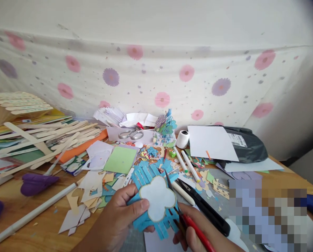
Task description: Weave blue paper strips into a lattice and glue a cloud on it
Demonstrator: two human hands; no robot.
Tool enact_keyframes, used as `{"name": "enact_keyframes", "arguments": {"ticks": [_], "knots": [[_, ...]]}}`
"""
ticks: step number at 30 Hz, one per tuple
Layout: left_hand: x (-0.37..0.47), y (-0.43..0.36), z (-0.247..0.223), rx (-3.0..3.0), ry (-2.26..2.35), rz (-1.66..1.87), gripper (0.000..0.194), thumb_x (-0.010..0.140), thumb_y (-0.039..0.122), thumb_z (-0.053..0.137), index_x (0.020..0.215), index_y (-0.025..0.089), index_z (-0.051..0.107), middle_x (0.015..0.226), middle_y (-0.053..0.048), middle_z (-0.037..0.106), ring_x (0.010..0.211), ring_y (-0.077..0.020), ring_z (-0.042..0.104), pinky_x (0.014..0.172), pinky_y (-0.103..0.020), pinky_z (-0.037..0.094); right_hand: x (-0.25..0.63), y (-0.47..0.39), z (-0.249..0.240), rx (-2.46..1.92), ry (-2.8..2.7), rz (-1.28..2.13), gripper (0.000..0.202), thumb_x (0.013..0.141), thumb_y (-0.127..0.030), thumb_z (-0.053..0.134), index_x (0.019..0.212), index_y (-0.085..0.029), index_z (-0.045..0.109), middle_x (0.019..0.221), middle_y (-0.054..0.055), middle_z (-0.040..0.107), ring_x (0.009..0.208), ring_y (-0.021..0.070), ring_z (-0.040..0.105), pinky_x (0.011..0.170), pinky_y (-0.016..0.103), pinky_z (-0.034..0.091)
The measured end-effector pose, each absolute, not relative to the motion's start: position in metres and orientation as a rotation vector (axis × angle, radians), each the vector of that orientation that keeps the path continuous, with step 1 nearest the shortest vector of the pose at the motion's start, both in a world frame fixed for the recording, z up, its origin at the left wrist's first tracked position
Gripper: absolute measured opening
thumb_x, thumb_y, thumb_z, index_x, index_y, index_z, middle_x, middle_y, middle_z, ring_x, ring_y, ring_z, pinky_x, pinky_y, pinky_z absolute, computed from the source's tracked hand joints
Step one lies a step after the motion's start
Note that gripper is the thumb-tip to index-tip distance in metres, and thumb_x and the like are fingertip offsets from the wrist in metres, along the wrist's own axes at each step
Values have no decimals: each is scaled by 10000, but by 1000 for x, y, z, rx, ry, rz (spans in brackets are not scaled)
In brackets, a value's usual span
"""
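Observation:
My left hand (126, 208) is closed on a white flower-shaped paper piece (158, 198) with a thin tan outline, its thumb pressing on the front. Blue paper strips (160, 229) stick out around and behind the flower, their ends cut into fringes. In my right hand (193, 224) is a pair of red-handled scissors (197, 229), held at the right edge of the blue paper. The dark blades look spread apart, partly hidden by the paper and my fingers. Below the flower lies a white sheet (153, 241).
Wooden sticks (48, 138) are heaped at left, near a purple clay-like piece (38, 183) and a white rod (35, 213). Silver scissors (130, 134), a green paper square (120, 159), white pens (190, 165), a black cutter (203, 206) and a dark bag (250, 145) lie around. Paper scraps are scattered.

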State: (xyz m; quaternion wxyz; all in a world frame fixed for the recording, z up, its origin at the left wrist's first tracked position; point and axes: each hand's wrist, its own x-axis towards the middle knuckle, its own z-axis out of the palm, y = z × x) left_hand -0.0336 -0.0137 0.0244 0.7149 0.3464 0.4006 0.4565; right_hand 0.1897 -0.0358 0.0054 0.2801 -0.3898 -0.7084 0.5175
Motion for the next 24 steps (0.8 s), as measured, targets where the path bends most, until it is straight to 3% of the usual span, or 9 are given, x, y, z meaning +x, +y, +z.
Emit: {"name": "enact_keyframes", "arguments": {"ticks": [5, 11, 18, 24], "knots": [[-37, -12, 23, 805, 966, 1004, 353, 665, 404, 819, 919, 188, 705, 753, -34, 702, 642, -168, 627, 568, -266, 520, 195, -35, 2, -1064, -1936, 1363, 642, 906, -651, 357, 1324, -174, 454, 947, 117, 606, 843, 242, 596, 762, 358, 511], [-35, -13, 22, 947, 992, 1079, 321, 664, 430, 810, 862, 191, 730, 690, -18, 698, 568, -158, 598, 550, -269, 524, 187, -35, 6, -1051, -1857, 1375, 686, 870, -716, 352, 1246, -163, 503, 836, 64, 550, 716, 187, 529, 636, 290, 479], [-34, -14, 28, 947, 1059, 1078, 362, 640, 455, 811, 870, 188, 732, 658, -22, 688, 576, -184, 617, 537, -289, 545, 180, -33, 12, -1049, -1820, 1396, 703, 801, -811, 336, 860, -156, 585, 691, -11, 375, 599, 116, 356, 544, 234, 358], [-41, -10, 33, 953, 1120, 1142, 347, 565, 411, 854, 797, 183, 733, 588, 0, 654, 542, -159, 592, 519, -236, 502, 187, -22, 2, -1019, -1833, 1472, 656, 776, -808, 411, 799, -163, 527, 680, -12, 411, 584, 102, 348, 487, 207, 307]]}}
